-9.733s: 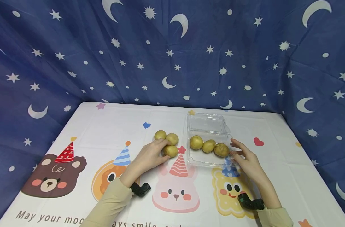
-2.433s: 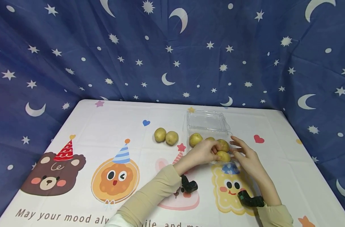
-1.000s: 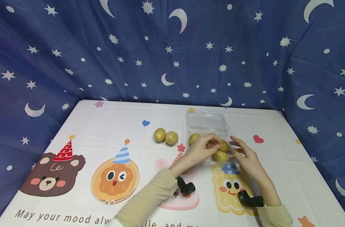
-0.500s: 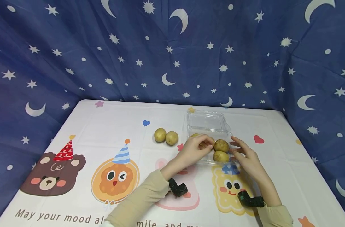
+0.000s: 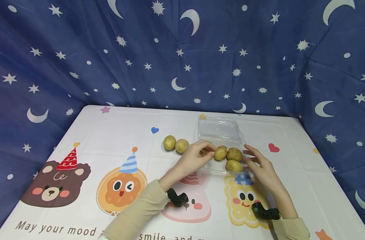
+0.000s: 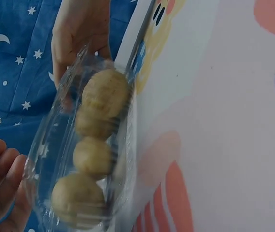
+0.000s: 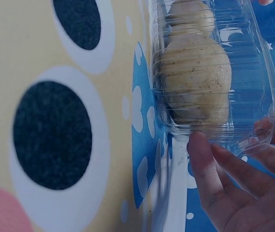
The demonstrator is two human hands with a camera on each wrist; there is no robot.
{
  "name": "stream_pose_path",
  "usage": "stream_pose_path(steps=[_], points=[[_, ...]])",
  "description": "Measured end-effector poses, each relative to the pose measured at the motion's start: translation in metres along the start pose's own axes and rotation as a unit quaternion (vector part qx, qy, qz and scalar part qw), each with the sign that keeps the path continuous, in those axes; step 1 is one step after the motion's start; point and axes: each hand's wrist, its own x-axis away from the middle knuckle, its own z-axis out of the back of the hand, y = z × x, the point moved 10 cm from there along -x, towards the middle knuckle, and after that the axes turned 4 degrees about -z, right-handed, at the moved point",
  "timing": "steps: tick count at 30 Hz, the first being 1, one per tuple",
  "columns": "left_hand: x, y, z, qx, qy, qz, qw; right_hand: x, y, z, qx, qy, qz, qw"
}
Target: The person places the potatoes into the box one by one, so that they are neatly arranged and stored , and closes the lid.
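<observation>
My left hand is over the left part of a clear plastic clamshell container, its fingers loosely bent with nothing held. In the left wrist view its fingers stand apart from the potatoes. Several potatoes lie in the container: one in the middle, one to its right, another in front, and one at the left mostly behind my left hand. My right hand touches the container's right end; in the right wrist view the thumb rests against its wall, fingers near the rim.
Two potatoes, one and a second, sit side by side left of the container. The container's open lid lies toward the back. A printed white cloth covers the table, and a blue starry curtain hangs behind.
A potato from the left group was put in the container's front right. My left hand let go, then moved left over the container, uncovering the middle potato. My right hand has stayed put.
</observation>
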Motion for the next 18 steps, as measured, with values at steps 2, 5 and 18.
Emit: stream_pose_path(steps=[2, 5, 18], points=[[0.002, 0.0, 0.004, 0.003, 0.001, 0.0, 1.0, 0.0, 0.0, 0.0, -0.002, 0.0, -0.001, 1.0], [0.005, -0.002, 0.011, 0.002, 0.003, 0.006, 1.0, 0.0, 0.0, 0.0, -0.005, 0.0, -0.002, 1.0], [0.018, -0.019, 0.047, -0.011, 0.04, 0.016, 0.999, 0.0, 0.001, 0.0, -0.003, -0.003, -0.013, 0.9999]])
